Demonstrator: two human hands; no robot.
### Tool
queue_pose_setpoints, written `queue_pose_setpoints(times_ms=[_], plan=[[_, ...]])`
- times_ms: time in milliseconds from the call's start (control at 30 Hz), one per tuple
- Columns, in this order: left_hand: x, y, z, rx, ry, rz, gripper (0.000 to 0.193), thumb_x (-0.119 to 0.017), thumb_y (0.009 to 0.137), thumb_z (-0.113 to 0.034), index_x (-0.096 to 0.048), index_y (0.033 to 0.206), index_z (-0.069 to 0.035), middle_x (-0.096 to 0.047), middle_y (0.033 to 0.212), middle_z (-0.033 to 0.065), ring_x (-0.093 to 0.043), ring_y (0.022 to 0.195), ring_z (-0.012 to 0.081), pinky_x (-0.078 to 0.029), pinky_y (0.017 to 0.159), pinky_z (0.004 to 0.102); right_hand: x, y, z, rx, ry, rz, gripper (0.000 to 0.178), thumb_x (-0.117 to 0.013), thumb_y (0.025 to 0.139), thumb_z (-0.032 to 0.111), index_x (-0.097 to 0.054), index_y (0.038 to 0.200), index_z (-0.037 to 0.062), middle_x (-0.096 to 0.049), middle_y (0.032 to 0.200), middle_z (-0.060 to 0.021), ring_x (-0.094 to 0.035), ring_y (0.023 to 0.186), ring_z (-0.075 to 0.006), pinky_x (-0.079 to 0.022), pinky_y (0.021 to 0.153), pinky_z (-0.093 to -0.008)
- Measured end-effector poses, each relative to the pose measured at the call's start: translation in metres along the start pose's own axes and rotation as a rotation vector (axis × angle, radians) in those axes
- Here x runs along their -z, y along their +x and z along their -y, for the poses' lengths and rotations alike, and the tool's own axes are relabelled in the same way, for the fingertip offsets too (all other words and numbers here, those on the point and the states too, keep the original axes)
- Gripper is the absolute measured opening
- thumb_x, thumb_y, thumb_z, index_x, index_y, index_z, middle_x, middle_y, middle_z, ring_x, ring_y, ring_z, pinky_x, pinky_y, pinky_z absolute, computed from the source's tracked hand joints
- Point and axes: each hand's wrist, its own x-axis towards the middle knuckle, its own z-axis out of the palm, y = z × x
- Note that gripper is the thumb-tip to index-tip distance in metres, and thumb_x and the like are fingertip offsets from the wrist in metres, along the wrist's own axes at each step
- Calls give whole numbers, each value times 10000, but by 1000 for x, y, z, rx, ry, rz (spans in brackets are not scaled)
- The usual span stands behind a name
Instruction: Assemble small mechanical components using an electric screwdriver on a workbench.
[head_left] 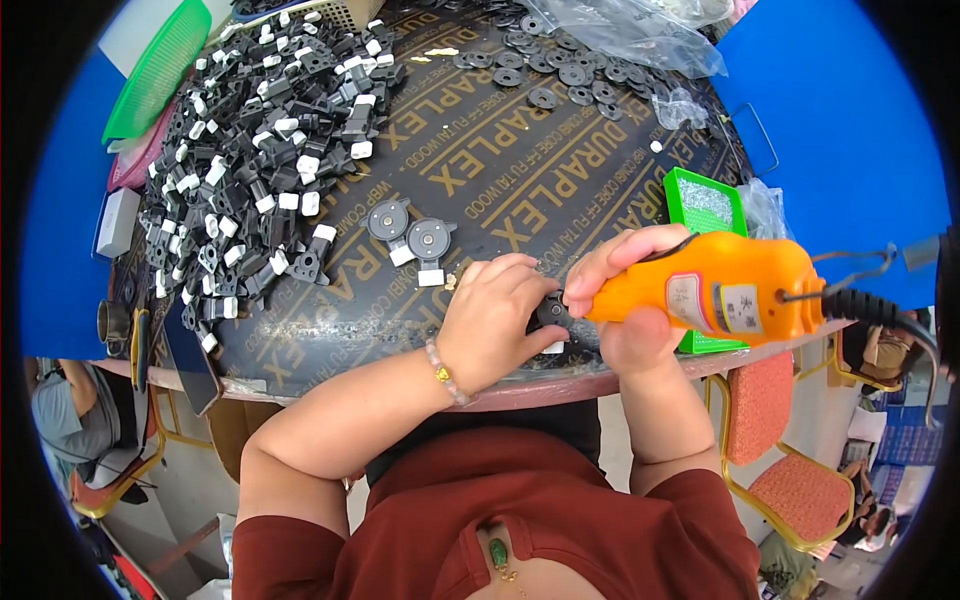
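Observation:
My right hand [640, 280] is closed round an orange electric screwdriver [745, 285], held nearly level with its tip end toward my left hand. Near the table's front edge my left hand [495, 315] curls its fingers over a small black plastic part [553, 309] with a white end, pressing it to the tabletop. My fingers cover much of this part, and the screwdriver's tip is hidden behind my right fingers. Beyond my left hand, two dark round pieces with white ends lie side by side, the farther piece [388, 220] touching the nearer piece [429, 240].
A big heap of black parts with white ends [265, 160] covers the table's left side. Black discs [572, 74] and a clear plastic bag [640, 35] lie at the far side. A green tray [676, 205] of small metal pieces sits at right, near the screwdriver's cable [870, 308].

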Motion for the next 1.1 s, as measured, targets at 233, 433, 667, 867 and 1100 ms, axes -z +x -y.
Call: queue_pose_setpoints(times_ms=[233, 433, 667, 867, 1100], plan=[[-1, 1, 0, -5, 19, 24, 470, -841, 673, -297, -683, 1053, -71, -657, 1053, 104, -583, 1112, 285, -422, 896, 410, 8, 2, -2, 4, 79, -22, 662, -690, 853, 592, -471, 1157, 46, -616, 756, -124, -573, 558, -185, -507, 529, -302], [-1, -2, 1, -36, 18, 15, 468, -850, 690, -302, -688, 1064, -74, -681, 1077, 117, -594, 1150, 313, -431, 917, 436, 86, 2, 36, 278, -272, -276, 600, -625, 917, 541, -487, 1169, 14, -620, 758, -112, -567, 562, -163, -477, 515, -286], [-3, 2, -4, -28, 44, 32, 467, -854, 688, -303, -697, 1059, -65, -684, 1058, 115, -589, 1157, 318, -430, 921, 440, 166, -16, 25, 220, -434, -538, 373, -641, 959, 263, -492, 1152, -20, -638, 777, -77, -586, 602, -125, -486, 598, -249], [-3, 1, -2, -30, 57, 35, 466, -855, 686, -299, -698, 1054, -60, -686, 1048, 111, -587, 1152, 318, -433, 917, 442, 173, -20, 16, 276, -416, -539, 385, -631, 968, 289, -488, 1148, -19, -637, 775, -72, -594, 606, -129, -490, 601, -246], [-3, 2, -3, -37, 84, 42, 464, -836, 705, -341, -696, 1050, -64, -692, 1048, 81, -579, 1159, 284, -423, 926, 424, 177, -22, 18, 275, -431, -551, 385, -628, 968, 306, -490, 1145, -7, -641, 777, -78, -594, 603, -132, -492, 607, -251]])
